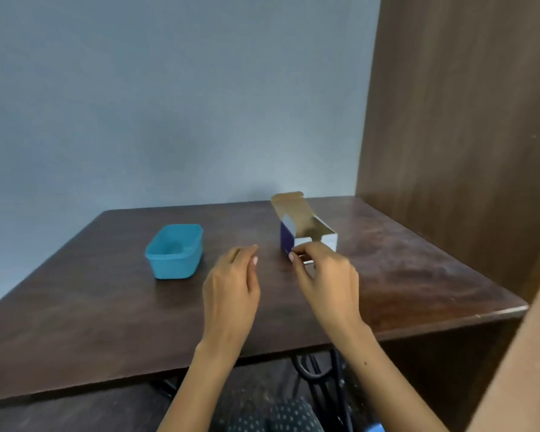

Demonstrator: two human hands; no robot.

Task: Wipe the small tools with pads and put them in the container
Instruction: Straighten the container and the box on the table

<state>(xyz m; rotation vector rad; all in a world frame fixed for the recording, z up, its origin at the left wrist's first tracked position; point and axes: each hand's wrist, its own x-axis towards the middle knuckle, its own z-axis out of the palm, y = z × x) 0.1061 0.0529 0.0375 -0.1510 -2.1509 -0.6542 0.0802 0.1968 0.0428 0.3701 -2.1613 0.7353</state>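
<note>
Nearest the camera: dotted dark fabric of the person's lap [281, 413] and dark cables [318, 372] below the front edge of the tabletop [106, 322].

Left hand [231, 285]: raised just over the tabletop, fingers loosely curled, thumb and forefinger near each other; nothing visible in it. It sits between the container and the box, touching neither.

Right hand [328, 275]: fingers pinched together against the near lower edge of the small cardboard box [306, 235]. Whether it grips the box flap or a pad cannot be told; the spot is blurred.

Box: white and dark purple, lid flap open and standing up at the back, interior bare cardboard. It stands right of centre, immediately beyond the right hand.

Blue plastic container [174, 251]: lidless, rounded rectangle, on the tabletop to the left of the left hand, well apart from the box. Contents not discernible.

Far: grey-blue wall [169, 104]; brown wooden panel [465, 120] at right.
</note>
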